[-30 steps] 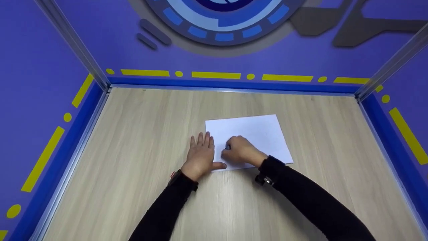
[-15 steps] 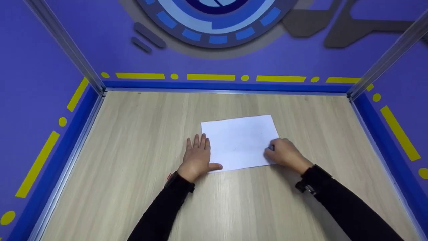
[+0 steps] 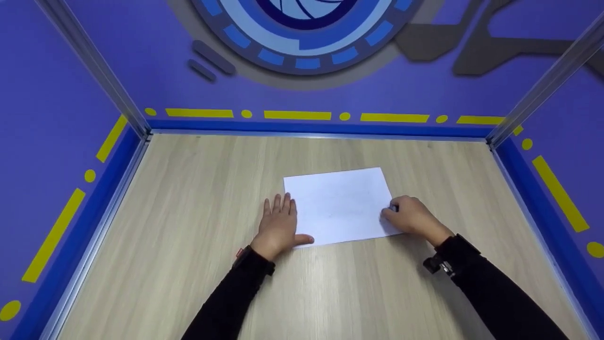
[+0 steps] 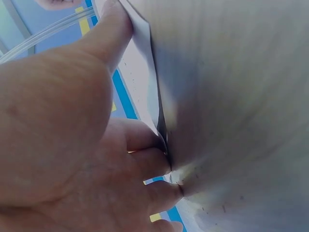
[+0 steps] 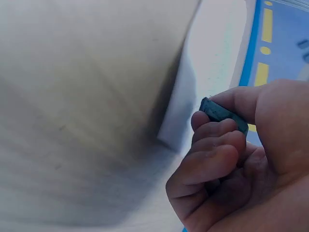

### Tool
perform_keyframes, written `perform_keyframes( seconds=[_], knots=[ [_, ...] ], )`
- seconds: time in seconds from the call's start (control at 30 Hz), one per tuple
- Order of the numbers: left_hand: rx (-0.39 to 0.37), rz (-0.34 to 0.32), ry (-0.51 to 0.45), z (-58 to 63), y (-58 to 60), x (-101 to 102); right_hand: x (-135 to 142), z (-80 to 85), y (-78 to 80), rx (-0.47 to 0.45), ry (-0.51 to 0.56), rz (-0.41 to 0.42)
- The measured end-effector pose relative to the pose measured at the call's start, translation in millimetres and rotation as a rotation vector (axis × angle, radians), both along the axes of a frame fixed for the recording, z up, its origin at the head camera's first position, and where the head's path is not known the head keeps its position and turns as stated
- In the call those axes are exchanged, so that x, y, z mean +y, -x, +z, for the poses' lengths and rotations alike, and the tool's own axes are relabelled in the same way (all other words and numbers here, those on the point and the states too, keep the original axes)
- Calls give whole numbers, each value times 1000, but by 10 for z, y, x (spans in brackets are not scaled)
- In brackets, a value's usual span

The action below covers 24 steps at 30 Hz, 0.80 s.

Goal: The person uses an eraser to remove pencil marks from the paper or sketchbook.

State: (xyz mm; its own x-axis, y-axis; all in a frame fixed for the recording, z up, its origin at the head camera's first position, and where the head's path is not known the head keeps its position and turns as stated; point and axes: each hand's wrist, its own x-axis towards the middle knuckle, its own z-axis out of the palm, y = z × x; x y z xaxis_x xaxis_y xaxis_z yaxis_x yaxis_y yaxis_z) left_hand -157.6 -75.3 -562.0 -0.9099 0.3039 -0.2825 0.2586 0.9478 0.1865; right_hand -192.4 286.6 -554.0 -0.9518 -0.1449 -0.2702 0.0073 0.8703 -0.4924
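A white sheet of paper [image 3: 337,203] lies on the wooden table. My left hand [image 3: 277,229] rests flat along its left edge, fingers straight and thumb spread over the lower left corner. At the sheet's right edge, my right hand [image 3: 411,218] grips a small dark teal eraser [image 5: 224,115] between thumb and curled fingers; most of it is hidden in the hand. Faint grey smudges show on the sheet. In the right wrist view the paper's lower right corner [image 5: 171,130] stands slightly off the table.
Purple panels with yellow dashes [image 3: 297,115] enclose the wooden tabletop [image 3: 198,189] at the back and both sides, with metal rails along their bases. Dark specks dot the tabletop in the left wrist view.
My right hand has moved with the eraser from the left part of the sheet to its right edge, slowing in the last half second. My left hand has stayed on the paper.
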Motion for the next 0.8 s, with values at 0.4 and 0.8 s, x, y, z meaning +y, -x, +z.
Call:
perform_keyframes(
  seconds=[0.4, 0.8],
  knots=[
    [4, 4, 16, -23, -15, -32, -917, -43, 13, 23, 65, 210],
    [17, -2, 45, 10, -10, 2, -1259, -48, 7, -47, 45, 247]
  ],
)
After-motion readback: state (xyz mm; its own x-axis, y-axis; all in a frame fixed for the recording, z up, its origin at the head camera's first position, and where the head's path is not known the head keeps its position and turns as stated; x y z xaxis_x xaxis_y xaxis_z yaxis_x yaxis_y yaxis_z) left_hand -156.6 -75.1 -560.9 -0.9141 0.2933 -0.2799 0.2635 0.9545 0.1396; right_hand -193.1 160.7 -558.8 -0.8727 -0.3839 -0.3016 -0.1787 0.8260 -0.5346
